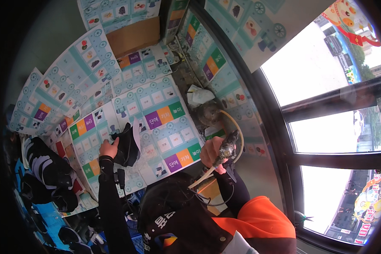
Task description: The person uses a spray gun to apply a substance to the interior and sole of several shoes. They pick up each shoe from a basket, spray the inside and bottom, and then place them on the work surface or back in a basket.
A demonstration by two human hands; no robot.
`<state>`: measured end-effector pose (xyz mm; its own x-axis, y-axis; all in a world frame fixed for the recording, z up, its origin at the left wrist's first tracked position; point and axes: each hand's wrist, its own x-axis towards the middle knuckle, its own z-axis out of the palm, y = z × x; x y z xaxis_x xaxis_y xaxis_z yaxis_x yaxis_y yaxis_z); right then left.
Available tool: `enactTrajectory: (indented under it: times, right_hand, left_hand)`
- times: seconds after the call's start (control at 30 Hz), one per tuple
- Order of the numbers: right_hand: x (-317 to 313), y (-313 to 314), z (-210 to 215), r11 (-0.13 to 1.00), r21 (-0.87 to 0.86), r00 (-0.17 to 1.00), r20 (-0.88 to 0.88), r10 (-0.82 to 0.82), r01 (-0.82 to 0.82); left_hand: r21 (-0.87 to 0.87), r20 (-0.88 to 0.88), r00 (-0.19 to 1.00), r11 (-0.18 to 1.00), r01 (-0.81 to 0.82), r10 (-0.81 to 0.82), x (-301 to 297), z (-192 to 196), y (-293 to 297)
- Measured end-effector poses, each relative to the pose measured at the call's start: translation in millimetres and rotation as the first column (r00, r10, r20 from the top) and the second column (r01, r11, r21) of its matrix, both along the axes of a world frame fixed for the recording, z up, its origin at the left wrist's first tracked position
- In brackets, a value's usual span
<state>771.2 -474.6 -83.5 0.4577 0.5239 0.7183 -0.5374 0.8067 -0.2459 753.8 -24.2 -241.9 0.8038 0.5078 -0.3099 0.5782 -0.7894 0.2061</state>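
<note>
Shoe (127,146) steadied on printed sheets (165,122) by left hand (109,149), fingers closed on its edge | right hand (211,152) wrapped around glue gun (227,148), nozzle raised, hose (237,127) looping clear | sheets apparently shield the surface | more shoes (46,169) piled left

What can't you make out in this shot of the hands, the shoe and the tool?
Head view:
- Black shoe: the left hand covers its near side.
- Hose-fed tool: grip hidden in the right hand, tip too small to identify.
- Pile of dark shoes: blurred at the fisheye rim.
- Crumpled white item: too small to identify.
</note>
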Motion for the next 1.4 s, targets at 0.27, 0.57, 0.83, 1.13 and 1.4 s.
enactTrajectory:
  times: [0.27,0.57,0.83,1.13,1.4]
  right_hand:
    - [-10.7,-8.8,-7.5,0.977,-0.213,0.993,-0.113,-0.039,0.014]
    - [-11.5,-9.5,-3.5,0.888,-0.319,0.910,-0.357,0.210,-0.330]
    - [-15.0,-8.5,-12.5,0.871,-0.319,0.876,-0.432,0.216,-0.372]
    - [-15.9,-8.6,-16.5,0.890,-0.334,0.901,-0.402,0.163,-0.310]
    - [-20.4,-10.1,-3.9,0.891,-0.356,0.893,-0.438,0.107,-0.282]
  left_hand:
    - [-0.290,0.810,0.500,0.531,0.796,-0.307,14.4,304.1,-181.6]
    - [-0.017,0.788,0.297,0.463,0.886,-0.540,-6.6,351.2,-211.8]
    - [-0.035,0.763,0.317,0.453,0.891,-0.563,-2.9,343.4,-212.8]
    - [0.019,0.719,0.283,0.425,0.905,-0.635,-2.4,340.1,-220.5]
    - [-0.242,0.929,0.367,0.669,0.703,-0.050,11.5,348.0,-189.7]
